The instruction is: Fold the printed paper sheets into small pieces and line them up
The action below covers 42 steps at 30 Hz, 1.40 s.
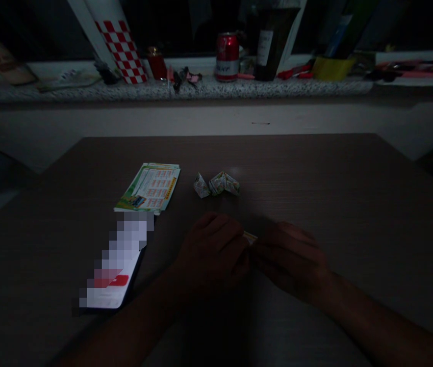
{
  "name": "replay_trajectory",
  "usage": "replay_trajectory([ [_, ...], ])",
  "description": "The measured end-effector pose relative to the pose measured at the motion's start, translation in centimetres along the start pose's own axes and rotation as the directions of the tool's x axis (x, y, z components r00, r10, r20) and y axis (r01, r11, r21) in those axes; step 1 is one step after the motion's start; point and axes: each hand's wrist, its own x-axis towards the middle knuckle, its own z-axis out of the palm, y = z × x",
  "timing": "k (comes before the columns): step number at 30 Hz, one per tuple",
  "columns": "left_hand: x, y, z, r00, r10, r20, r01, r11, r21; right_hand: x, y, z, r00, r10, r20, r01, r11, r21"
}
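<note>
Close together over the table, my left hand and my right hand both have their fingers closed on a small piece of printed paper. Only a pale corner of it shows; the rest is hidden by my fingers and the dim light. Just beyond my left hand lie folded paper pieces, made from similar printed paper, with one smaller folded piece at their left. A stack of printed sheets with calendar-like grids lies further left.
A lit phone, its screen partly blurred out, lies left of my left forearm, below the stack. Behind the brown table, a stone windowsill holds a red can, a dark container, a checkered tube and a yellow holder.
</note>
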Motion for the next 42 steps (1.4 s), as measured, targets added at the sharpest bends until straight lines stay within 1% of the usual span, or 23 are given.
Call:
replay_trajectory([
  [5, 0.0, 0.0, 0.0, 1.0, 0.003, -0.009, -0.002, 1.0, 0.02, 0.1, -0.1, -0.3, 1.0, -0.018, -0.003, 0.018, 1.0, 0.019],
  [9, 0.0, 0.0, 0.1, 1.0, -0.009, -0.029, 0.011, 0.999, 0.052, 0.5, -0.4, -0.5, 0.999, -0.024, -0.028, 0.025, 0.999, 0.035],
  [12, 0.0, -0.2, 0.0, 0.998, -0.037, -0.046, 0.04, 0.996, 0.085, 0.8, -0.5, -0.7, 0.998, -0.006, -0.055, 0.008, 0.999, 0.042],
  [21, 0.0, -0.9, -0.4, 0.989, -0.083, -0.123, 0.098, 0.988, 0.119, 1.1, -0.7, -1.2, 0.998, 0.021, -0.066, -0.019, 0.999, 0.03],
  [24, -0.1, -1.3, -0.7, 0.986, -0.105, -0.127, 0.122, 0.984, 0.132, 1.3, -0.7, -1.4, 0.996, 0.011, -0.089, -0.009, 1.0, 0.03],
  [28, -0.3, -1.4, -1.1, 0.984, -0.11, -0.137, 0.13, 0.981, 0.142, 1.3, -0.8, -1.6, 0.997, 0.034, -0.076, -0.031, 0.999, 0.034],
  [32, -0.5, -1.3, -1.4, 0.983, -0.112, -0.146, 0.135, 0.978, 0.157, 1.3, -1.0, -1.7, 0.995, 0.038, -0.088, -0.036, 0.999, 0.028],
  [34, -0.6, -1.6, -1.5, 0.982, -0.1, -0.16, 0.126, 0.979, 0.162, 1.3, -1.0, -1.7, 0.995, 0.039, -0.094, -0.036, 0.999, 0.031],
  [36, -0.9, -2.2, -1.7, 0.977, -0.109, -0.185, 0.142, 0.974, 0.176, 1.2, -1.0, -1.8, 0.994, 0.044, -0.103, -0.04, 0.998, 0.041],
  [39, -1.2, -2.9, -2.0, 0.951, -0.163, -0.262, 0.223, 0.95, 0.218, 1.2, -0.9, -2.0, 0.989, 0.075, -0.129, -0.071, 0.997, 0.035],
  [40, -1.2, -2.9, -2.1, 0.951, -0.156, -0.268, 0.216, 0.953, 0.211, 1.2, -0.9, -2.0, 0.986, 0.085, -0.14, -0.082, 0.996, 0.031],
  [42, -1.2, -2.6, -1.9, 0.962, -0.156, -0.227, 0.192, 0.97, 0.15, 1.3, -0.8, -2.0, 0.984, 0.099, -0.146, -0.095, 0.995, 0.034],
])
